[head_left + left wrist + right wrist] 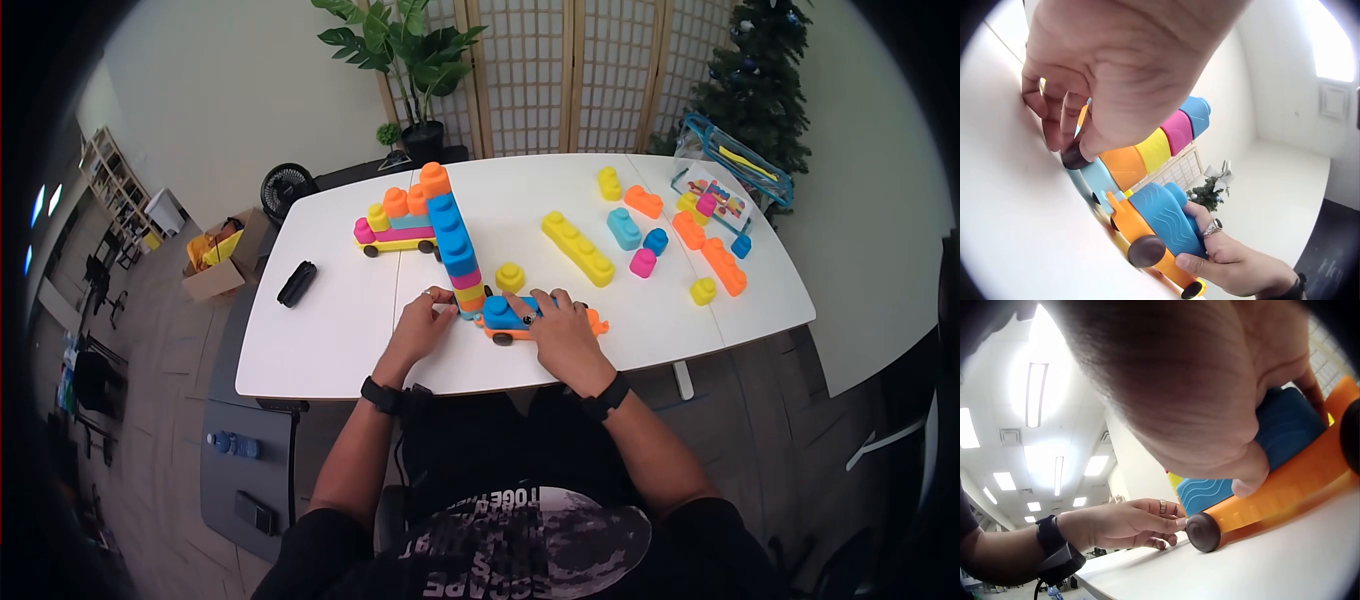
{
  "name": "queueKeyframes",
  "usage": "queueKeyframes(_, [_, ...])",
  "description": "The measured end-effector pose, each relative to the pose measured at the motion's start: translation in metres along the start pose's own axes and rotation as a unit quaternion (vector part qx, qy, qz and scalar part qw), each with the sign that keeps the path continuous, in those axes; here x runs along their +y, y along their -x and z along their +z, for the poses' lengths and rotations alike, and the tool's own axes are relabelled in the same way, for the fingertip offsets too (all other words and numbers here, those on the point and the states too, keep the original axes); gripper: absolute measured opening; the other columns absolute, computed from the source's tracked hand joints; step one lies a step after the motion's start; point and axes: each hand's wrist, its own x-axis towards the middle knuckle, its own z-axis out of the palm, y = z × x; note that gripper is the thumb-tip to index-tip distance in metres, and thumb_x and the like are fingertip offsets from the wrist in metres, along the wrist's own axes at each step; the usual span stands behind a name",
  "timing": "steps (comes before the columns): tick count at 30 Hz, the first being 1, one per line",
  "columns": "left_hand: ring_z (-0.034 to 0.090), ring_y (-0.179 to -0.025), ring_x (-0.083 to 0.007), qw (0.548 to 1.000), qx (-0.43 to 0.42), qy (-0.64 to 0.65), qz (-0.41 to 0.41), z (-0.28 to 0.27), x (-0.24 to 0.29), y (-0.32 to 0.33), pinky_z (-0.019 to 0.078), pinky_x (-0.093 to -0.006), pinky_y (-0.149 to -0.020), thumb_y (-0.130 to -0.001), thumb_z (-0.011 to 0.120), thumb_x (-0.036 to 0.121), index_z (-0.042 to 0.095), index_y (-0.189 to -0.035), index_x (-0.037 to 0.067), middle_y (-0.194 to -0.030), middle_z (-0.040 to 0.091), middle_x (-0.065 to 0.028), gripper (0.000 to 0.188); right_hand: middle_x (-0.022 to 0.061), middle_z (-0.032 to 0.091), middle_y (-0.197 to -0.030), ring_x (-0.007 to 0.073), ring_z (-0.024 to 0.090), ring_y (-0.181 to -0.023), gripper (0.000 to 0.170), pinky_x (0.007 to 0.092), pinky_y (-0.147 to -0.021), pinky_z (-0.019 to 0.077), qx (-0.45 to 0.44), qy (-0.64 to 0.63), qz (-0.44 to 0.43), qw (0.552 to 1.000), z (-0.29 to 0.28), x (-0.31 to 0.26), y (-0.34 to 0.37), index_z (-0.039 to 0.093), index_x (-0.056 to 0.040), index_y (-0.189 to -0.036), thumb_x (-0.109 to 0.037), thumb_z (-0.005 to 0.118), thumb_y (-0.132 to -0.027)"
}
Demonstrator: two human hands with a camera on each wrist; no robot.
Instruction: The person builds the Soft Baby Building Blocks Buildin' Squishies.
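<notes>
Orange car [1275, 499] lies lengthwise left-to-right, gripped by the right hand [567, 335]; left hand [420, 325] (fingers bent) pinches the tower base [1094, 178].

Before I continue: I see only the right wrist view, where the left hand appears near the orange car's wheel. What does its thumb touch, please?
Observer: The left hand has its thumb on another dark wheel, beside the light blue base.
Operator: What stands on this base?
Observer: A tower of blocks, topped with an orange block.
Operator: And beyond the tower?
Observer: Further away and to the left, a second car with a yellow base.
</notes>
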Motion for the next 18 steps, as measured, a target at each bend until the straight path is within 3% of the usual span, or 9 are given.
queueKeyframes(11, [0.066,-0.083,-0.0202,0.998,-0.041,0.008,-0.043,0.000,-0.007,-0.007,0.0557,-0.0369,-0.080,-0.105,0.068,0.026,0.064,-0.134,-0.002,-0.113,0.068,-0.0144,0.041,0.0162,0.058,-0.143,0.0374,0.054,-0.129,0.088,0.0486,-0.098,0.0517,0.012,0.009,0.002,1.000,0.006,-0.001,-0.002,0.041,-0.0228,-0.166,0.008,0.061,-0.085])
queueKeyframes(15, [0.063,-0.084,-0.0198,0.999,-0.029,-0.012,-0.005,0.004,-0.020,-0.007,0.0543,-0.0361,-0.081,-0.105,0.068,0.026,0.064,-0.135,-0.003,-0.111,0.065,-0.0146,0.042,0.0157,0.059,-0.139,0.0352,0.055,-0.128,0.082,0.0500,-0.099,0.0510,0.010,0.008,0.006,1.000,0.002,-0.004,-0.001,0.043,-0.0231,-0.165,0.004,0.062,-0.091])
queueKeyframes(18, [0.062,-0.086,-0.0186,0.999,-0.029,-0.026,0.005,0.004,-0.024,-0.008,0.0536,-0.0345,-0.082,-0.106,0.068,0.025,0.064,-0.135,-0.003,-0.113,0.063,-0.0136,0.040,0.0175,0.057,-0.145,0.0380,0.054,-0.131,0.088,0.0487,-0.101,0.0515,0.003,0.014,0.005,1.000,0.004,-0.004,-0.002,0.041,-0.0231,-0.167,0.008,0.061,-0.087])
